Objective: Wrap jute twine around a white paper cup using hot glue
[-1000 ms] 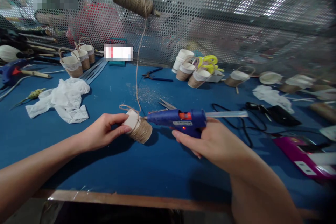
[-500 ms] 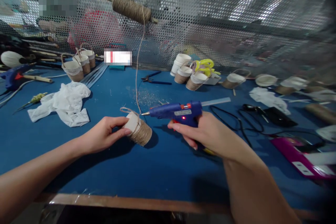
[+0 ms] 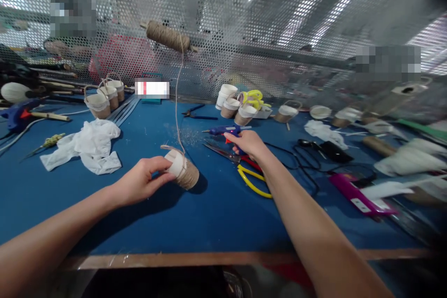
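Note:
My left hand (image 3: 146, 179) pinches the pale rim of a small paper cup (image 3: 187, 174) wrapped in brown twine, which lies tilted just over the blue table. From the cup a twine strand (image 3: 177, 102) runs up to a twine spool (image 3: 167, 37) hung on the mesh. Farther back, my right hand (image 3: 246, 143) is closed around the grip of a blue glue gun (image 3: 223, 130), its nozzle pointing left and a red light showing. Beneath my right forearm lie scissors (image 3: 253, 184) with red and yellow handles, partly hidden by the arm.
Pliers (image 3: 199, 115) lie behind the glue gun. Twine-wrapped cups (image 3: 99, 106) stand at back left, more cups (image 3: 244, 114) at back right. White cloth (image 3: 84, 146) rests at left. A purple power strip (image 3: 352, 193) and black cables (image 3: 296, 163) lie right. Perforated metal mesh rises behind.
My right hand has carried the glue gun away from the cup, toward the back of the table, uncovering the scissors. My left hand keeps hold of the cup. The view has shifted right and up.

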Motion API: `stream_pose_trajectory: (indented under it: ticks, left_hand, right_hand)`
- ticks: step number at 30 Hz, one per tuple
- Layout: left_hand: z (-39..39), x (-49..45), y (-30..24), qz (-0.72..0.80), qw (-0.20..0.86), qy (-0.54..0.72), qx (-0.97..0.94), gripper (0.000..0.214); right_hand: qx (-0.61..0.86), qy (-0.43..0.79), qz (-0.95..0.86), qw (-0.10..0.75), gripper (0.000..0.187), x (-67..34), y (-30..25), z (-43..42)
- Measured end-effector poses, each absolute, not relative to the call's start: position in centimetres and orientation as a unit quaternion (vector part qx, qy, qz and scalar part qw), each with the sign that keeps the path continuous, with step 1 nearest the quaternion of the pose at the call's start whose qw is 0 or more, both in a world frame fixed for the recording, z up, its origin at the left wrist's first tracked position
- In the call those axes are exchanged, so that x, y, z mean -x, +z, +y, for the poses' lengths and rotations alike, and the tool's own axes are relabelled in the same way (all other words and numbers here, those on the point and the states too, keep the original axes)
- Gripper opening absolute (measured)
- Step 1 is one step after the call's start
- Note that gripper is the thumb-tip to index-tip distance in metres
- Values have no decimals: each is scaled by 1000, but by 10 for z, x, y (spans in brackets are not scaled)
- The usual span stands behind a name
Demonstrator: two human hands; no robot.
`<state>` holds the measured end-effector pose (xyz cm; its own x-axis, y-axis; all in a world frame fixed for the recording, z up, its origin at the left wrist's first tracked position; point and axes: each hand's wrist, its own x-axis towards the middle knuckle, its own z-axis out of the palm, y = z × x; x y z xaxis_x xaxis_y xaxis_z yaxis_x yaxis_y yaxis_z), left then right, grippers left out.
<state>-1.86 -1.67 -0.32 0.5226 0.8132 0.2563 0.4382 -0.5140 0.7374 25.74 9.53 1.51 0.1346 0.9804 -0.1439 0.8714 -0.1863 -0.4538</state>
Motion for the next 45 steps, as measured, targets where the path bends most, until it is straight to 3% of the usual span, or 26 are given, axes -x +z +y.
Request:
stream_pose_trajectory:
  ticks: [9,14,17,25,31,37,45]
  left_hand:
    - [-17,17,-2,375,298,307,-822,16]
    - [-18,18,0,355,307,293,-833,15]
    - [-19,18,1,331,295,304,-843,15]
    - [-24,12,1,219,180,314,-906,16]
    - [-27,9,0,187,138,333,-914,15]
    - [-28,9,2,189,193,316,-909,15]
    - [-31,13,11,275,399,265,-834,19]
  right_hand:
    - [677,140,-708,147,30,-225,28,84]
    - [456,275,-836,134,37,-180,52,43]
    - [457,288,-825,169,44,-170,52,32]
    - [478,359,-779,189,38,-191,41,27]
    - [479,513,-679,217,38,-191,28,33]
    - [462,579,-577,345,20,-184,27,37]
    - [509,488,-503,500,13,-208,19,64]
